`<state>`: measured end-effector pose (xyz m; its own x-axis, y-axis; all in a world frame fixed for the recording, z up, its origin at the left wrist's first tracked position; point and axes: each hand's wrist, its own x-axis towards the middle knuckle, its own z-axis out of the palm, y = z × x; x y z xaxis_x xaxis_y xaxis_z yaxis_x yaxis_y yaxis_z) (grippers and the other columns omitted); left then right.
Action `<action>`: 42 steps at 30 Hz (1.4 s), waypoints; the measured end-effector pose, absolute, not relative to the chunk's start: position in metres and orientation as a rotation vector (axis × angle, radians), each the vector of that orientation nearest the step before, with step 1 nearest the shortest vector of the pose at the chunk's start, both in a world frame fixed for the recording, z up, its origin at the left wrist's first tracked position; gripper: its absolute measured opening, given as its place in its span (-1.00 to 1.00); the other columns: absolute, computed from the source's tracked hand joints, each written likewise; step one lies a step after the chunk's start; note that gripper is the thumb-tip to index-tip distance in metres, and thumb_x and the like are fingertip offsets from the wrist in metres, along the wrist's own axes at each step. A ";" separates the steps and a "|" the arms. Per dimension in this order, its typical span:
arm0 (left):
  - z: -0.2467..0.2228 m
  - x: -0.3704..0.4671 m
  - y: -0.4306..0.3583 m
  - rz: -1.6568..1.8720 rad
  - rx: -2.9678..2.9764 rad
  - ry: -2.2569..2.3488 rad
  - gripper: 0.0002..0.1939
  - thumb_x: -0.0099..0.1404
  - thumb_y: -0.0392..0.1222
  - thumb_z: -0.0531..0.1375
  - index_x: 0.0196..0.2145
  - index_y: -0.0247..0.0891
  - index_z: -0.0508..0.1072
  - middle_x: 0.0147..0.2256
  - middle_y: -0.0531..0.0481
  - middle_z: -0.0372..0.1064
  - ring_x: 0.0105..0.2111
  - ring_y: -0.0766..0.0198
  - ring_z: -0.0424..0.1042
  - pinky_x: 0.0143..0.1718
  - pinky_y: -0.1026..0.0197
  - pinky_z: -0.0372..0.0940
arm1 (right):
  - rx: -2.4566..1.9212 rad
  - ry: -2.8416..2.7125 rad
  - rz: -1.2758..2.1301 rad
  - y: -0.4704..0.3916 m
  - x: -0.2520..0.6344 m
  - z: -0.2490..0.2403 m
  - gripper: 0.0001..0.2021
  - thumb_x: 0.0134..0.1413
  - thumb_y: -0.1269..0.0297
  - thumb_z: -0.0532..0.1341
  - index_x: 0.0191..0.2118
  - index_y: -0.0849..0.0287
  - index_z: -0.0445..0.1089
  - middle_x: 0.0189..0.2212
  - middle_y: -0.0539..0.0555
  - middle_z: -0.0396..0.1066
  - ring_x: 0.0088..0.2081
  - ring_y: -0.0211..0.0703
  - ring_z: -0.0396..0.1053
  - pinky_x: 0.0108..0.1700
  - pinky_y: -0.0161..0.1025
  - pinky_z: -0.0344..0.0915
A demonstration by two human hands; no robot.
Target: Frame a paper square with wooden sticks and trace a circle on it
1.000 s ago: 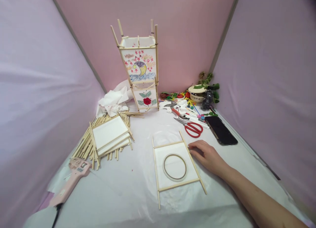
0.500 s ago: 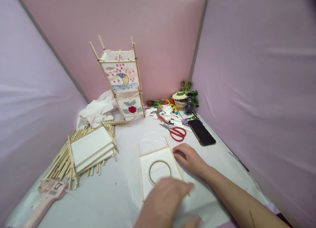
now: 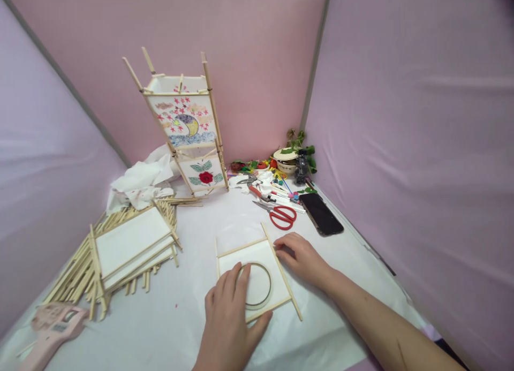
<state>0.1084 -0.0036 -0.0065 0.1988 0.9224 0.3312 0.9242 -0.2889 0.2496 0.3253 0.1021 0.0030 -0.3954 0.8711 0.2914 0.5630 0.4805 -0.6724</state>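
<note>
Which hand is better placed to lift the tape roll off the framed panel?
Probably the left hand: its fingers lie over the left rim of the tape roll. The right hand is farther off, at the framed panel's right-hand stick.

Your left hand (image 3: 228, 309) is bare, with slender fingers (image 3: 230, 284) that taper to rounded tips, a broad, smooth back and a shorter, sturdier thumb (image 3: 259, 328) set off to its side. Your right hand (image 3: 301, 258) is bare too, and it narrows at the wrist (image 3: 330, 279) before widening into a long right forearm (image 3: 369, 309), uncovered as far as you can see it, right down to the bottom edge of the view. Near that edge your forearm bears one thin, dark, slanting line (image 3: 400, 351), too fine to tell whether it is a mark or a crease
</note>
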 end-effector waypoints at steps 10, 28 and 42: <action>-0.011 0.104 -0.001 -0.727 -2.419 -1.912 -0.40 0.28 -0.03 0.16 0.23 -0.16 0.14 0.19 -0.20 0.18 0.16 -0.08 0.18 0.04 -0.12 0.19 | -1.196 -2.096 0.645 0.103 0.325 0.003 -0.86 0.14 0.40 0.20 -0.18 0.12 0.45 -0.24 0.10 0.49 -0.15 -0.05 0.38 -0.05 -0.09 0.28; -0.016 0.104 0.000 -0.780 -2.386 -1.871 -0.38 0.29 -0.06 0.16 0.24 -0.20 0.11 0.18 -0.24 0.19 0.14 -0.06 0.21 0.02 -0.10 0.20 | -1.169 -2.078 0.516 0.108 0.337 0.013 -0.83 0.17 0.37 0.18 -0.13 0.15 0.44 -0.15 0.14 0.49 -0.05 -0.05 0.38 0.03 -0.10 0.25; -0.019 0.103 0.000 -0.817 -2.375 -1.837 -0.41 0.28 -0.07 0.16 0.23 -0.20 0.13 0.16 -0.23 0.22 0.12 -0.05 0.23 0.00 -0.09 0.21 | -1.662 -2.231 0.232 0.245 0.354 0.049 -0.82 0.14 0.43 0.16 -0.25 0.18 0.53 -0.22 0.11 0.56 -0.18 -0.13 0.46 -0.14 -0.30 0.26</action>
<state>0.1033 -0.0004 -0.0188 0.1650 0.8932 0.4183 0.9089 -0.3024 0.2871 0.3545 0.2453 0.0494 -0.2520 0.9512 0.1783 0.8940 0.2993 -0.3335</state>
